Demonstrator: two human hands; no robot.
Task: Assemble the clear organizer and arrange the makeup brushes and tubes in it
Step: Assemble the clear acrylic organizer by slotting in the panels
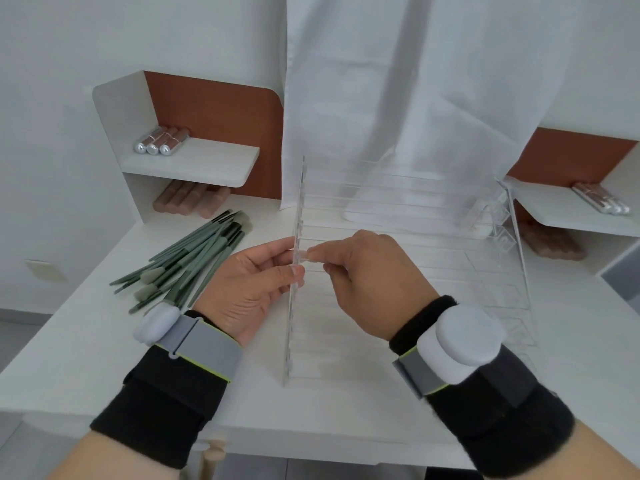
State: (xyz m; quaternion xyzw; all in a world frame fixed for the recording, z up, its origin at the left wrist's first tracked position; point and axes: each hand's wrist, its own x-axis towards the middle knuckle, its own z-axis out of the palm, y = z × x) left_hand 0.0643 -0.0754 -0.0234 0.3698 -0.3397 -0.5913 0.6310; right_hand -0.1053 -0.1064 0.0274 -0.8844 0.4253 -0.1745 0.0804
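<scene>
The clear organizer [408, 209] stands on the white table [86, 341], a stepped rack of transparent strips between two side panels. My left hand [249, 289] pinches the left side panel [294, 327] at mid height. My right hand [367, 278] pinches the end of a clear strip [304, 256] right at that panel. A pile of green-handled makeup brushes [187, 261] lies left of my left hand. Three silver-capped tubes [161, 142] lie on the left shelf. More tubes [601, 199] lie on the right shelf.
Brown tubes [190, 199] lie under the left shelf, and another brown pile [550, 244] under the right shelf. A white cloth [398, 81] hangs behind the organizer. The table's front edge runs just below my wrists.
</scene>
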